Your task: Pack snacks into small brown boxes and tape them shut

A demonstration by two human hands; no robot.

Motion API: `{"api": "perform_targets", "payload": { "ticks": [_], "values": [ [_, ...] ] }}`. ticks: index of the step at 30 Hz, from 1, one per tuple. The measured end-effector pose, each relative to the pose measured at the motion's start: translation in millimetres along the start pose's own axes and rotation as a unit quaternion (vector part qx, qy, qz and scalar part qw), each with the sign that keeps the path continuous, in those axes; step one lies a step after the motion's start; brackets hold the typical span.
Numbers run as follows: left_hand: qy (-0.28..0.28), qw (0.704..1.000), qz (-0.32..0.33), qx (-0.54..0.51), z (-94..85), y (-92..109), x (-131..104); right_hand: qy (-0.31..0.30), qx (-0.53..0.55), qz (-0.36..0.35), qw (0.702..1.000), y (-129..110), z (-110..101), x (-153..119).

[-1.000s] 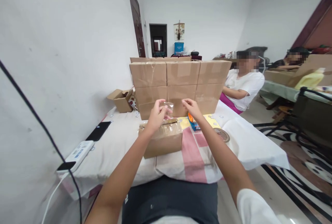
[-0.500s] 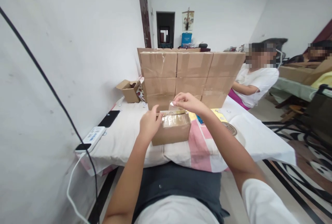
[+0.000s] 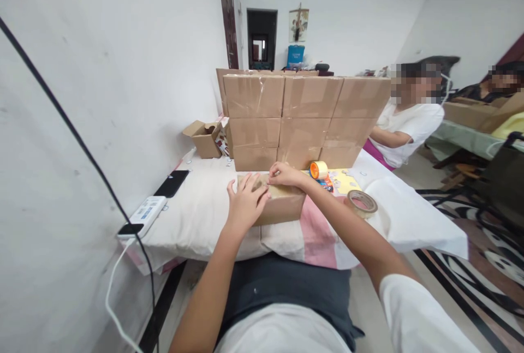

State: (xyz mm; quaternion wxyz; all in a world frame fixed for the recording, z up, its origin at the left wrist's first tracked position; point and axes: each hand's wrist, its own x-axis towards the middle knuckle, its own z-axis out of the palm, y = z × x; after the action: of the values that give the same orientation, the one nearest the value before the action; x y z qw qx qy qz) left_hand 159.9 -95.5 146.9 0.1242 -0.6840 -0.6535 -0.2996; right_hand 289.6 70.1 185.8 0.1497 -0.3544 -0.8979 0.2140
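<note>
Left hand (image 3: 246, 200): fingers spread over the box's top, gripping nothing visible.
Right hand (image 3: 286, 174): fingers bent close together at the top; whether they pinch anything, I cannot tell.
Box (image 3: 282, 209): on the table (image 3: 204, 200), under both hands.
Orange-cored roll (image 3: 320, 170): just beyond the right wrist.
Stacked boxes (image 3: 305, 129): behind, three across, three high.

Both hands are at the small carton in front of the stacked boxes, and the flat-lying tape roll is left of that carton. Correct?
Not quite: the head view shows the flat-lying tape roll right of the small carton. The left hand and right hand are at that carton, in front of the stacked boxes.
</note>
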Motion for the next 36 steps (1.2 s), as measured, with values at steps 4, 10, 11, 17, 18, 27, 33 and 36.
{"api": "perform_targets", "payload": {
  "ticks": [4, 10, 11, 17, 18, 27, 33, 36],
  "values": [
    [-0.010, 1.000, 0.016, 0.004, 1.9, 0, -2, 0.001, -0.054, 0.033, 0.998, -1, 4, 0],
    [-0.050, 0.998, 0.027, -0.037, 4.4, 3, -1, 0.061, -0.090, 0.060, 0.992, -14, 2, -7],
    [-0.057, 0.997, 0.031, -0.043, 4.2, 4, 0, 0.063, -0.085, 0.062, 0.992, -12, 1, -8],
    [-0.077, 0.995, 0.049, -0.029, 5.4, 15, 5, 0.055, -0.002, 0.089, 0.994, 20, -5, -24],
    [-0.078, 0.995, 0.055, -0.025, 6.7, 15, 5, 0.057, 0.015, 0.094, 0.994, 27, -5, -29],
    [-0.046, 0.993, 0.107, -0.033, 16.2, -4, -1, -0.029, 0.325, -0.095, 0.940, 84, 20, -98],
    [0.013, 0.980, 0.199, -0.001, 19.1, -2, -19, 0.179, 0.224, -0.128, 0.950, 82, 55, -143],
    [0.130, 0.969, 0.209, 0.031, 25.8, 12, -24, 0.257, 0.233, -0.078, 0.935, 83, 52, -173]
  ]
}}
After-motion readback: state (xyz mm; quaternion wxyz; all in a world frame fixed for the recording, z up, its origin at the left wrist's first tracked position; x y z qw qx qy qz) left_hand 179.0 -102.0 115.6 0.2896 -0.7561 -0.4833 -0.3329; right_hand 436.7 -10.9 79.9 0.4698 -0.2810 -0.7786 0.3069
